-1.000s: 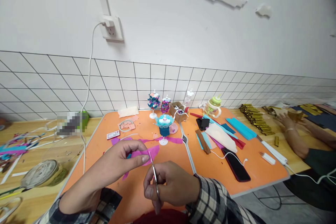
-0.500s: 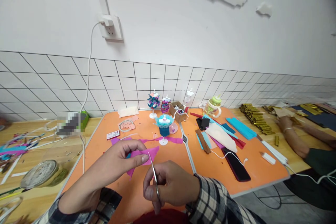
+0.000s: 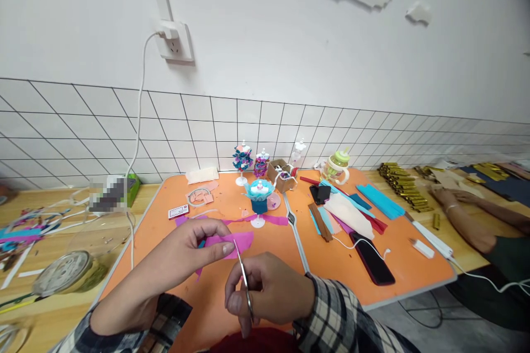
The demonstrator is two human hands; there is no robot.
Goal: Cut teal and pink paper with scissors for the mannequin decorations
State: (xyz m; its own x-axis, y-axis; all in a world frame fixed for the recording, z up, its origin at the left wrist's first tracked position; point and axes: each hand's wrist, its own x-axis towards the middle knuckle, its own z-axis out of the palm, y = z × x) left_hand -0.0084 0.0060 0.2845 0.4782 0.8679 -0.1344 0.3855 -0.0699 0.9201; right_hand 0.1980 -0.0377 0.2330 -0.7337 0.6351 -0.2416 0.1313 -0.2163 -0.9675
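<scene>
Between the thumb and fingers of my left hand (image 3: 202, 251) is a piece of pink crepe paper (image 3: 242, 242), its free end pointing right. My right hand (image 3: 271, 289) grips a pair of silver scissors (image 3: 244, 276), with the blades reaching up to the paper near my left thumb. Just beyond my hands a small white dress-form stand wears a teal and light-blue paper dress (image 3: 259, 204). A pink paper strip (image 3: 275, 221) lies across the base of that stand. Part of the paper in my left hand is hidden by the fingers.
Two decorated dress forms (image 3: 242, 159) and a cardboard box (image 3: 282, 179) stand at the back. Coloured paper strips (image 3: 350, 215), a phone (image 3: 372, 259) and a green-lidded cup (image 3: 338, 165) are on the right. A lidded jar (image 3: 64, 276) stands left. Another person's hands (image 3: 447, 204) are far right.
The pink paper's free end has shifted slightly to the right and lies flatter. My hands have barely moved. The other person's hands have shifted at far right.
</scene>
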